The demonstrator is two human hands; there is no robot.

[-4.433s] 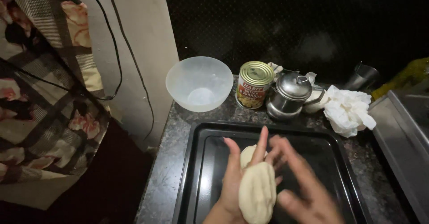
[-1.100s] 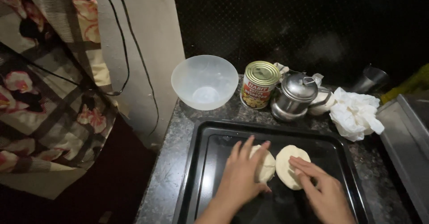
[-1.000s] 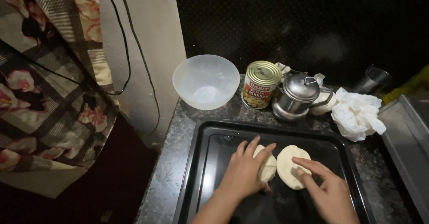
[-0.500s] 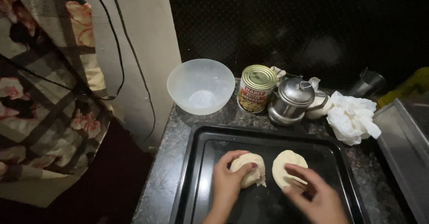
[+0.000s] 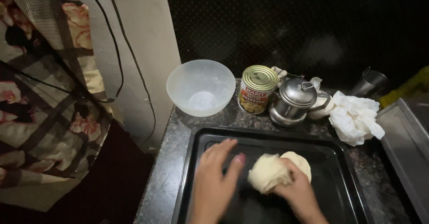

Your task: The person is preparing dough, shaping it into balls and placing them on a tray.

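I am gripping the dough piece [image 5: 269,173] with my right hand [image 5: 298,192]; my left hand [image 5: 216,175] is hovering open, fingers spread, at its 9 o'clock over the black tray [image 5: 339,192].

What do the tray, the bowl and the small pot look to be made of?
Tray: probably metal with a dark, slightly glossy coating, thin raised rim. Bowl: likely frosted plastic, since it is translucent and matte. Pot: polished metal, probably steel, showing mirror-like reflections.

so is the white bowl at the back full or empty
Empty, as far as it shows. The translucent plastic bowl stands upright on the counter beside the tin can, and its bare bottom is visible through the open top.
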